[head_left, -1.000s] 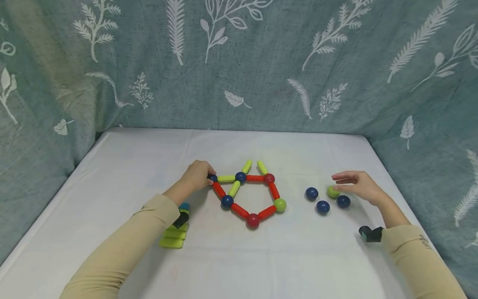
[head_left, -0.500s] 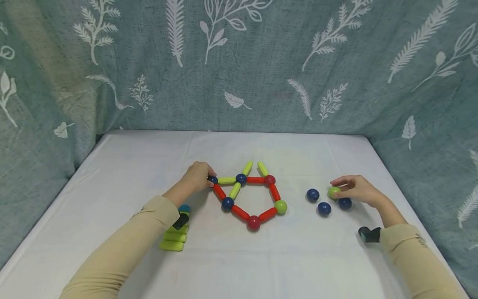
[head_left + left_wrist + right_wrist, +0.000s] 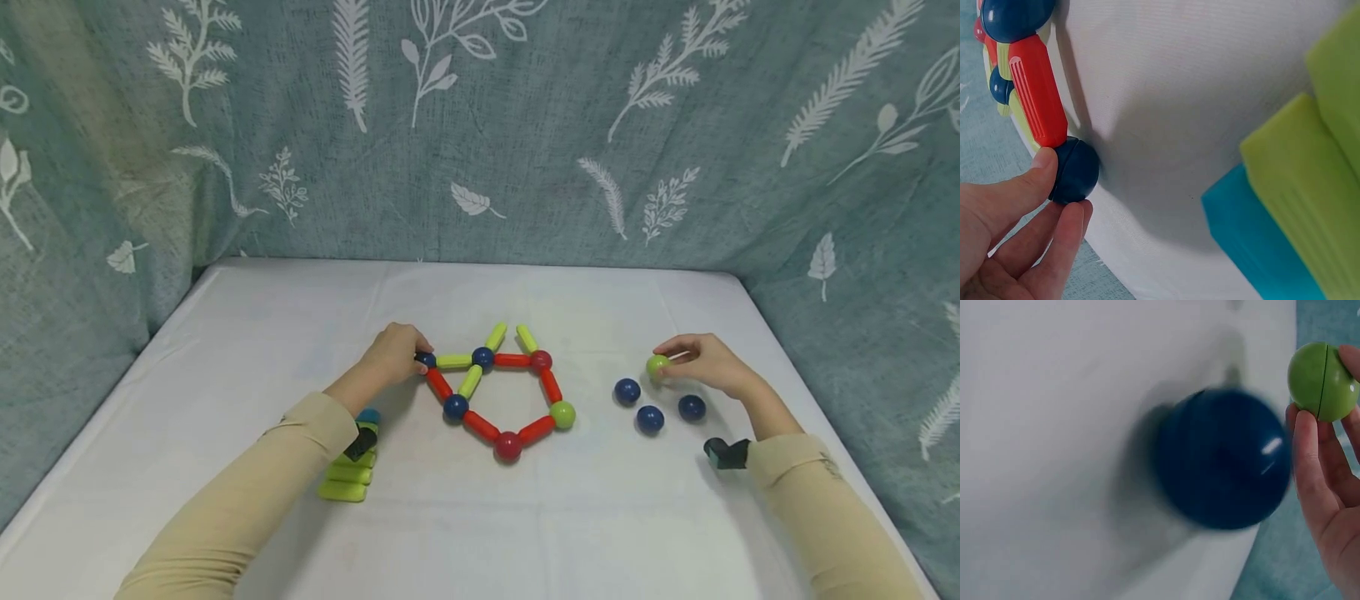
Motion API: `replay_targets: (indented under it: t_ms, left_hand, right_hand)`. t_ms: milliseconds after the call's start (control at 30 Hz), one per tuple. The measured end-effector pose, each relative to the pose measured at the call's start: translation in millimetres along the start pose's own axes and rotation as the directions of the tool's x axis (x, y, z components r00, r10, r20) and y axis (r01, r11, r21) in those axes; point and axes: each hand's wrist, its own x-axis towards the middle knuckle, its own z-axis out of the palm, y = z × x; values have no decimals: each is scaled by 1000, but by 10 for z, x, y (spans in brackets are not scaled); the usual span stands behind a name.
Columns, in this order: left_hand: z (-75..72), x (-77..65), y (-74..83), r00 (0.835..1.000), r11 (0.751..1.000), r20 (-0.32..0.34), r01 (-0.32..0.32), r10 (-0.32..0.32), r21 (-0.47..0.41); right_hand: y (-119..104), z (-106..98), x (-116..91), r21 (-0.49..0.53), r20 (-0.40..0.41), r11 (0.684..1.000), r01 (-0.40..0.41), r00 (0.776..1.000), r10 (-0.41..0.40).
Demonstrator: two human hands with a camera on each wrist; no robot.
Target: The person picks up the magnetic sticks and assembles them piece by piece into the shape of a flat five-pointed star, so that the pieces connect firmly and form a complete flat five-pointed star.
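Note:
My left hand (image 3: 392, 354) pinches a dark blue ball (image 3: 1077, 170) at the left corner of a frame of balls and rods on the table. A red rod (image 3: 1038, 90) and a yellow-green rod (image 3: 455, 361) join that ball. The frame also has a red ball (image 3: 507, 446) at its near corner and a light green ball (image 3: 562, 414) on its right. Two yellow-green rods stick out at its far side. Over on the right, my right hand (image 3: 708, 364) holds a loose green ball (image 3: 1323, 382) between thumb and fingers, above the white table.
Three loose blue balls lie near the right hand, one being the blue ball (image 3: 692, 407) closest to the wrist. Several yellow-green rods (image 3: 345, 482) and a blue rod (image 3: 1260, 234) lie partly under the left forearm. A patterned curtain (image 3: 480, 133) hangs behind the table.
My right hand has closed on the green ball and lifted it away from the blue balls, up and to the left. The left hand keeps its grip on the corner ball.

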Motion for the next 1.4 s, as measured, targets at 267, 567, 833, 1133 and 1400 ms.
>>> replay_targets:
  t_ms: [267, 567, 833, 1133, 1400]
  left_hand:
    - [-26, -4, -17, 1000, 1000, 9, 15, -15, -7]
    - [-34, -7, -8, 1000, 1000, 20, 16, -16, -4]
    - [-27, -8, 2, 1000, 1000, 20, 11, -11, 2]
    - [-25, 12, 2, 1000, 1000, 27, 14, -14, 0]
    - [-21, 20, -17, 1000, 1000, 23, 9, -9, 6]
  right_hand:
    - [-373, 82, 316, 24, 37, 999, 41, 998, -42]
    - [-767, 268, 677, 88, 63, 995, 51, 996, -57]
    - [-940, 533, 973, 138, 33, 990, 1, 999, -5]
    - [-1076, 815, 1247, 157, -6, 988, -13, 1000, 14]
    - [-1217, 1015, 1391, 123, -16, 991, -47, 999, 49]
